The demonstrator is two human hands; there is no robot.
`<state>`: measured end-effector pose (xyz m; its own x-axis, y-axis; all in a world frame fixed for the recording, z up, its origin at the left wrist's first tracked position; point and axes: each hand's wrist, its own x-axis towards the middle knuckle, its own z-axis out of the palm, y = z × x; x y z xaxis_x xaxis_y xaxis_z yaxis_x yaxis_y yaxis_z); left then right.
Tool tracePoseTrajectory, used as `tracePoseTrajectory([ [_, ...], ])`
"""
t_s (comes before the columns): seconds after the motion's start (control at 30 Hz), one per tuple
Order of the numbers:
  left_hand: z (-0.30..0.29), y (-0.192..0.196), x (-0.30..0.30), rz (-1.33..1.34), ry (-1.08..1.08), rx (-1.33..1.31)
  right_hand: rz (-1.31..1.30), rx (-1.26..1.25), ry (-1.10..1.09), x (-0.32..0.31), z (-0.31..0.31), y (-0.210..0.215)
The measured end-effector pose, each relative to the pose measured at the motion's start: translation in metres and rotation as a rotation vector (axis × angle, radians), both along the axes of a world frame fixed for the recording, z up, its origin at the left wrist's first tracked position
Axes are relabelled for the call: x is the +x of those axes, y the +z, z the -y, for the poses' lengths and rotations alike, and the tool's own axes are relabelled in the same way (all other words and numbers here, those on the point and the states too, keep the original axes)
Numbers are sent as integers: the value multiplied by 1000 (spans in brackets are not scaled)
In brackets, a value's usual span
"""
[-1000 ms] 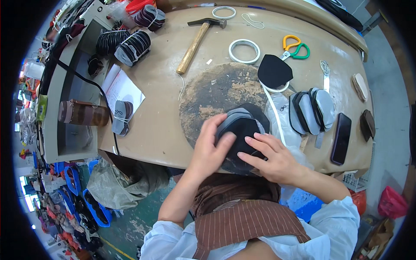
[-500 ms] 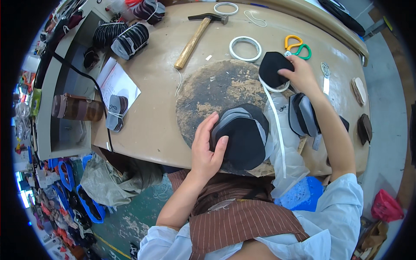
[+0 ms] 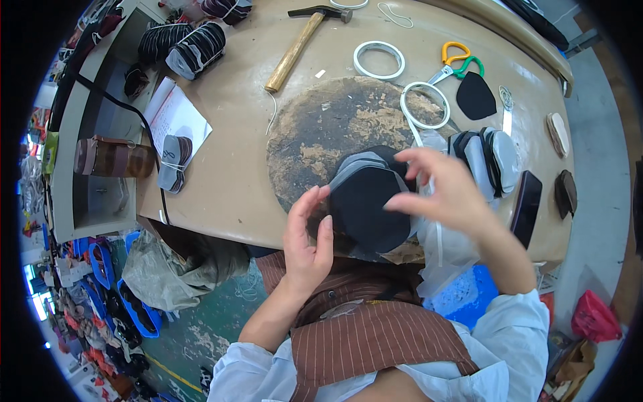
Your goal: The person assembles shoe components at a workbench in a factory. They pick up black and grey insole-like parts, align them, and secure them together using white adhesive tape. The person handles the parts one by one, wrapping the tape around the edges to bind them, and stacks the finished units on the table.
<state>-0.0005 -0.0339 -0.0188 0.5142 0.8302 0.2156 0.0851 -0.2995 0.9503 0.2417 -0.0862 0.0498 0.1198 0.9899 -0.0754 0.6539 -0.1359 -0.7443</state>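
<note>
Head view, left hand [image 3: 305,244], right hand [image 3: 445,191] covering black pieces [image 3: 367,204]

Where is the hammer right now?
In the head view, the hammer lies at the far side of the table, left of the white tape ring and just beyond the round dark work board.

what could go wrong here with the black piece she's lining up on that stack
The black piece is held only by the fingertips of the left hand and right hand, so it could land crooked on the grey pieces below. The stack sits near the table edge and might slide off. The loose white strip could get trapped underneath.
</note>
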Motion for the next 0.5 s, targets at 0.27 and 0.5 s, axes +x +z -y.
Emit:
tracePoseTrajectory([
  [0.27,6,7,0,111,-47,-175,-650,-57,-227,-1,10,-41],
  [0.5,-5,6,-3,-91,-25,7,-704,628,-722,56,56,0],
])
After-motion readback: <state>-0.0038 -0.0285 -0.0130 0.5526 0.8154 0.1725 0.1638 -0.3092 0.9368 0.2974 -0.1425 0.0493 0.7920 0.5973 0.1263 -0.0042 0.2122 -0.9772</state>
